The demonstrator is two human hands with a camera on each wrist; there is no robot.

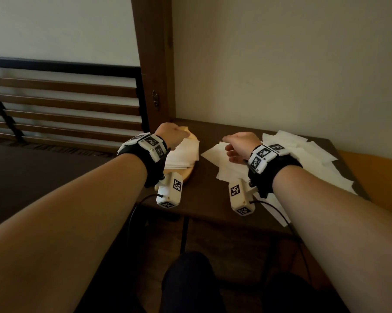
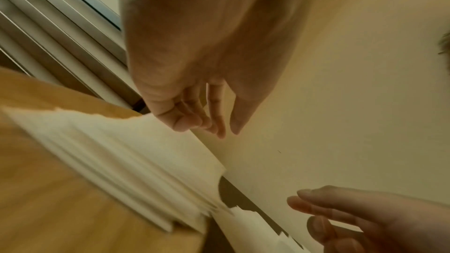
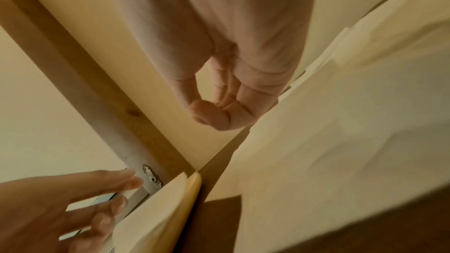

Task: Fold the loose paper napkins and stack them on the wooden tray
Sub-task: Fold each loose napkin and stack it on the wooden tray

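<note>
A light wooden tray (image 1: 187, 175) sits at the table's left end with a stack of folded white napkins (image 1: 183, 154) on it. My left hand (image 1: 179, 134) hovers just above the stack's far side; in the left wrist view its fingers (image 2: 214, 122) hang relaxed and hold nothing over the stack (image 2: 121, 153). My right hand (image 1: 230, 146) floats above a loose napkin (image 1: 215, 152) in the middle of the table. Its thumb and fingers (image 3: 233, 107) are loosely curled with nothing between them. More loose napkins (image 1: 303, 150) lie spread under and right of that wrist.
The dark brown table (image 1: 204, 199) stands against a pale wall (image 1: 280, 64), with a wooden door frame (image 1: 154, 64) behind the tray. A slatted bed frame (image 1: 66, 105) lies to the left. An orange surface (image 1: 375, 177) adjoins the table on the right.
</note>
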